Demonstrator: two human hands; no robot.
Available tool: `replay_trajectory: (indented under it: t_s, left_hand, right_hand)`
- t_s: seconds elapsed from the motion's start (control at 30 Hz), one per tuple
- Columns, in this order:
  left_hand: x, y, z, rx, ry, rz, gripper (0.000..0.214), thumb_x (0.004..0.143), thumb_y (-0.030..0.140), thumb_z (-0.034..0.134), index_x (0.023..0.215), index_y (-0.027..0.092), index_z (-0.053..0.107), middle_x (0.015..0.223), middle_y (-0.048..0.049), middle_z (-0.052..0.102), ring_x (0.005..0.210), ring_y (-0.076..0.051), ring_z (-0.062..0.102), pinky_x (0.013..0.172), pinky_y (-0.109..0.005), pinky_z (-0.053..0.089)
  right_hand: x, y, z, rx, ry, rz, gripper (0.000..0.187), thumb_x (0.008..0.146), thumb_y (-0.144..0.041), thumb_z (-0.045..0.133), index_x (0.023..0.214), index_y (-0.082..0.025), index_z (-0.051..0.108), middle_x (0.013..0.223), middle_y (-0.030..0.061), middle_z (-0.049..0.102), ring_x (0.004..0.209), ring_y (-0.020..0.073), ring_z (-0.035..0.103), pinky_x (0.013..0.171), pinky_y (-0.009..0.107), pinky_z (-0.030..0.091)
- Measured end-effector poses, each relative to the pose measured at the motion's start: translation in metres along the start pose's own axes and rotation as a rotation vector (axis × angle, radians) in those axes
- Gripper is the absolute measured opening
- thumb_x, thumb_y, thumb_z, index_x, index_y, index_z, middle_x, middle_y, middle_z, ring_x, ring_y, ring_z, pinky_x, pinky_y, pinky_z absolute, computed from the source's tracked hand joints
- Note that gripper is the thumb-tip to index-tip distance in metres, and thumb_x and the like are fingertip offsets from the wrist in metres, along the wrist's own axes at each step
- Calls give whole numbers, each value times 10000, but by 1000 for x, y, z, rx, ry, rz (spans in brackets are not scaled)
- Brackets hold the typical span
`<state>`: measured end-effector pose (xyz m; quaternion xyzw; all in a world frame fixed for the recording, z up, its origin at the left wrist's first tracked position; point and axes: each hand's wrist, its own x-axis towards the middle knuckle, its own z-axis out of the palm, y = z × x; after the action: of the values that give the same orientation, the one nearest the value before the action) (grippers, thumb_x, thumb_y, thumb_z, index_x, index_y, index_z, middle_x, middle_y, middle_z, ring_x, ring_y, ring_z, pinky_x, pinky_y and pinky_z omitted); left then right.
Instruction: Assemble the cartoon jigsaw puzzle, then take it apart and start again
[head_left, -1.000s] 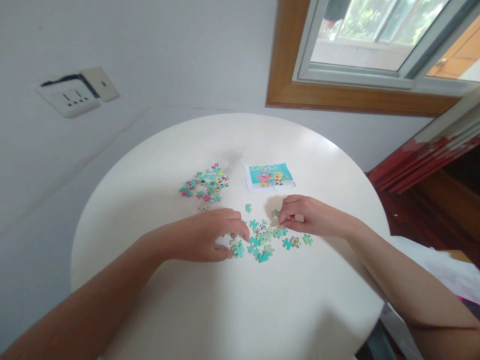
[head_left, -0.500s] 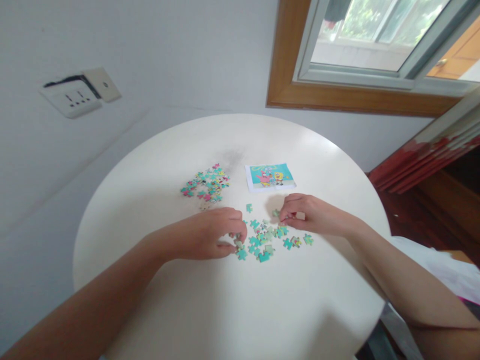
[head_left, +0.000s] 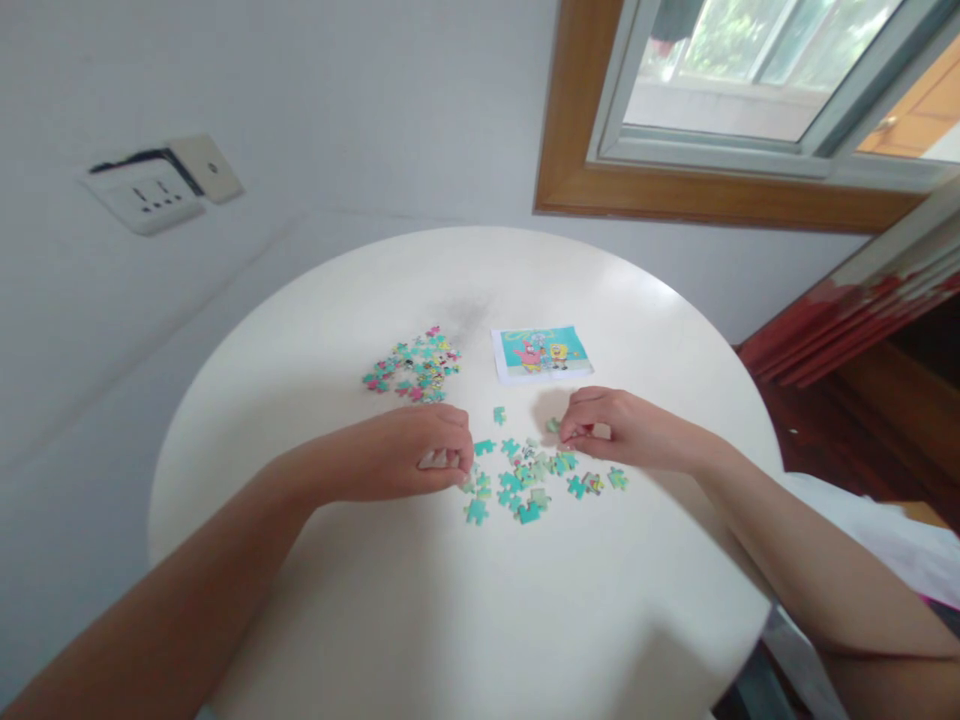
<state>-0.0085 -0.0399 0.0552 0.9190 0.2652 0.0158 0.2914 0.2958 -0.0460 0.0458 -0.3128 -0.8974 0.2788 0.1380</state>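
Note:
My left hand (head_left: 420, 450) is closed, its fingers curled and thumb tip close to them, at the left edge of a loose group of teal and pale green puzzle pieces (head_left: 510, 482). Whatever may be between those fingertips is hidden. On the group's upper right side, my right hand (head_left: 611, 430) is closed in a pinch, with its fingertips down near the table. A pale green puzzle piece (head_left: 553, 425) lies beside its fingers; what the pinch holds, if anything, I cannot make out. One teal piece (head_left: 499, 415) lies apart, above the group.
A denser pile of mixed pink, yellow and teal pieces (head_left: 416, 365) lies behind my left hand. Further right is a printed cartoon picture card (head_left: 544, 355). The round white table (head_left: 420, 620) stands near a wall with a socket (head_left: 154, 195) and a window (head_left: 720, 100).
My left hand has drawn back left and slightly up from the pieces, and its fingers have closed. A teal piece below it has shifted slightly left. My right hand stays in place.

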Motion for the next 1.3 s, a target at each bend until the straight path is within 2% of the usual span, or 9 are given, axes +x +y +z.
replay_trajectory:
  t_s: [0.27, 0.37, 0.5, 0.67, 1.03, 1.13, 1.3]
  left_hand:
    - [4, -1, 3, 1, -1, -7, 156, 921, 230, 521, 809, 189, 621, 846, -11, 584, 821, -148, 556, 777, -248, 393]
    - [4, -2, 3, -4, 10, -16, 150, 924, 241, 519, 816, 187, 608, 863, -13, 583, 828, -149, 552, 779, -248, 391]
    - [5, -2, 3, 6, 18, -32, 166, 932, 284, 518, 822, 184, 594, 867, -18, 581, 812, -152, 541, 760, -252, 388]
    - [6, -2, 5, 9, 30, -31, 180, 943, 297, 507, 828, 182, 587, 871, -17, 577, 824, -151, 538, 771, -254, 383]
    - [10, -2, 11, 17, 43, 11, 175, 935, 237, 490, 801, 188, 592, 842, -20, 578, 792, -157, 535, 743, -261, 379]
    - [10, -2, 11, 13, 49, 6, 181, 938, 249, 487, 811, 189, 600, 850, -25, 584, 798, -160, 540, 743, -263, 384]
    - [10, -1, 10, 4, 58, 7, 187, 939, 255, 481, 824, 188, 612, 860, -28, 593, 810, -161, 547, 753, -270, 391]
  right_hand:
    - [0, 2, 2, -65, 48, 24, 147, 896, -172, 556, 893, -165, 702, 832, 57, 669, 754, 148, 601, 696, 270, 456]
    - [0, 8, 1, -155, 172, 145, 191, 897, -160, 521, 894, -168, 712, 850, 63, 690, 788, 168, 608, 723, 290, 454]
    - [-3, 18, -5, -209, 305, 314, 237, 898, -163, 484, 930, -173, 719, 880, 62, 694, 728, 157, 592, 688, 287, 446]
    - [-6, 26, -11, -237, 298, 361, 258, 901, -194, 472, 937, -182, 728, 874, 58, 694, 712, 158, 589, 679, 286, 438]
    - [-4, 25, -9, -226, 255, 403, 254, 834, -131, 509, 915, -188, 743, 881, 56, 705, 721, 163, 610, 682, 275, 449]
    - [-5, 21, -12, -154, 207, 338, 245, 839, -129, 530, 957, -188, 737, 891, 58, 690, 739, 155, 611, 693, 271, 469]
    - [-5, 11, -9, 7, -45, 37, 224, 862, -146, 585, 1013, -209, 738, 930, 58, 664, 861, 153, 627, 824, 281, 496]
